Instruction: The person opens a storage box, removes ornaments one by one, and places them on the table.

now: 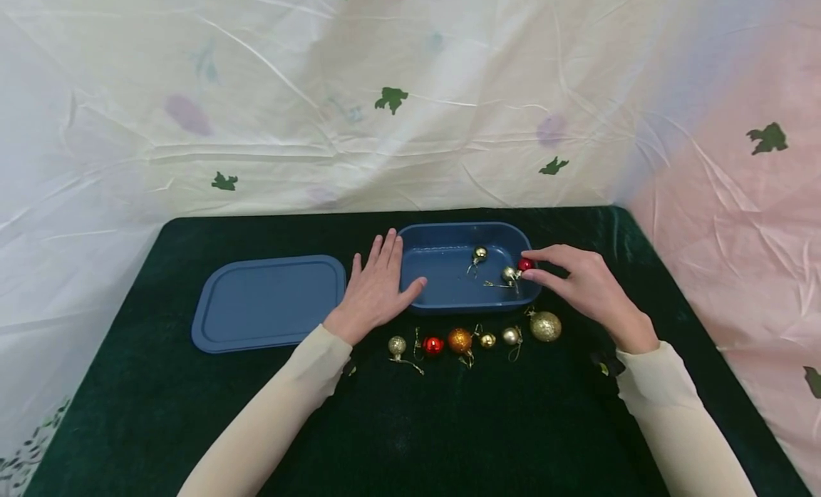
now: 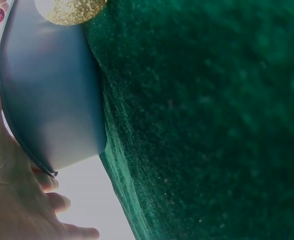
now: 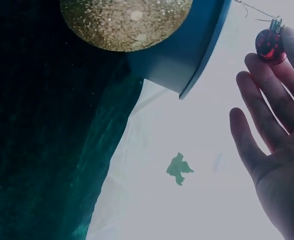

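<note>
Between thumb and fingertips, my right hand [image 1: 586, 282] pinches a small shiny red bauble [image 1: 525, 264] at the right rim of a blue rectangular container [image 1: 436, 272]. The right wrist view shows the same red bauble [image 3: 268, 49] with its metal cap and string. Inside the container lie a gold bauble [image 1: 480, 254] and a pale gold bauble [image 1: 509, 274], both with strings. My left hand [image 1: 377, 290] rests against the container's left side, its fingers straight and thumb spread over the near left rim. The left wrist view shows the container's outer wall [image 2: 51, 95] beside that hand.
A blue lid [image 1: 272, 301] lies flat at the left. In front of the container runs a row of baubles: a small glittery one [image 1: 397, 346], a red one [image 1: 432, 346], an orange one [image 1: 459, 340], two small golden ones, and a large gold glitter bauble [image 1: 546, 326]. Dark green cloth covers the table.
</note>
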{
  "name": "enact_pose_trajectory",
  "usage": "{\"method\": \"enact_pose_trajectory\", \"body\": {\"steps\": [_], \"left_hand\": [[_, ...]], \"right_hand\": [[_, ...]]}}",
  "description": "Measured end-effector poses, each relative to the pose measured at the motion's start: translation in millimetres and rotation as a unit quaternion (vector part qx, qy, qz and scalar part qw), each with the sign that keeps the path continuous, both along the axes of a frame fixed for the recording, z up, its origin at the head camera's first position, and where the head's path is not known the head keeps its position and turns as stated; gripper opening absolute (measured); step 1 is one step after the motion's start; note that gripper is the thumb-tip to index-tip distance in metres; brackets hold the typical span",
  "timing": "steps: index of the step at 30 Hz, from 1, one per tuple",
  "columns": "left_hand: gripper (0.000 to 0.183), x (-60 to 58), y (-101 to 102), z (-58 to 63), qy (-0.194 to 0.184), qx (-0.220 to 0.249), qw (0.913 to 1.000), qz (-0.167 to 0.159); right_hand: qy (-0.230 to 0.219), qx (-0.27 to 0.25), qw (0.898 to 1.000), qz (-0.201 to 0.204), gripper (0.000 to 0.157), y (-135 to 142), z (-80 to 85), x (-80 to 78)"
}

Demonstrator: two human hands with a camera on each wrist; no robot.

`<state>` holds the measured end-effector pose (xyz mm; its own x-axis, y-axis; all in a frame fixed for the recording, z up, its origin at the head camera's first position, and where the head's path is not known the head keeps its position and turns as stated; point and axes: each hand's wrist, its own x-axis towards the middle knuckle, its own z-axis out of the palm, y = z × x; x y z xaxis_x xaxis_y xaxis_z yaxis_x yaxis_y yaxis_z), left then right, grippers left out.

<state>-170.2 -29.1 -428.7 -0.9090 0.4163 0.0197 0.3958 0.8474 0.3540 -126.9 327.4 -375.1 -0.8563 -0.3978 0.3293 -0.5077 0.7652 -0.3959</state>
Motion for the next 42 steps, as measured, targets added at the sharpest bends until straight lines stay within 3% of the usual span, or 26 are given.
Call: {"method": "enact_pose_trajectory", "body": {"steps": [24,42], "left_hand": [[0.093,1.7,-1,-0.9,-0.009,-0.001,1.0000,0.000],[0.094,1.7,-1,0.1,-0.011,0.003,0.9999,0.001]], "right_hand": [[0.078,-0.028,0.996,-0.034,0.043,32,-5.9,36.5],[0.061,0.006,0.994,-0.092,0.040,65,-17.5,61.0]]}}
